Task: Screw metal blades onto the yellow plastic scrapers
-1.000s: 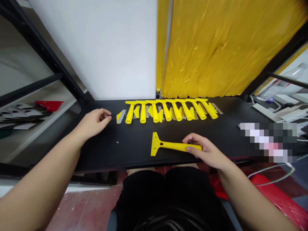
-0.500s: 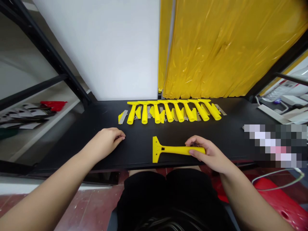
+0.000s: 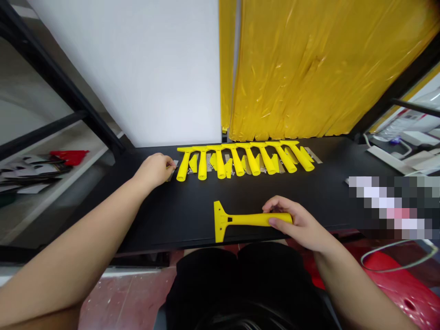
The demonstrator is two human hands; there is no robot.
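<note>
My right hand [image 3: 300, 224] is closed round the handle end of a yellow plastic scraper [image 3: 249, 220]. It is held level above the near edge of the table, its wide head pointing left, with no blade visible in it. At the left end of a row of similar yellow scrapers [image 3: 237, 163], my left hand [image 3: 153, 170] has its fingers pinched together over a small flat piece. Those fingers mostly cover it, leaving only a sliver of grey metal [image 3: 176, 162] in sight. Small yellow plates [image 3: 193, 163] and metal blades [image 3: 313, 155] lie between the lined-up scrapers.
The black table [image 3: 165, 215] backs onto a white panel [image 3: 137, 68] and a yellow plastic-wrapped stack [image 3: 292, 68]. Black frame posts [image 3: 99, 133] stand at both sides. A left shelf holds a red item [image 3: 70, 157] and dark flat pieces. A red stool [image 3: 395, 279] is lower right.
My left hand has moved forward to the small plate and blade at the row's left end. The scraper in my right hand has barely shifted. The whole view has tilted slightly.
</note>
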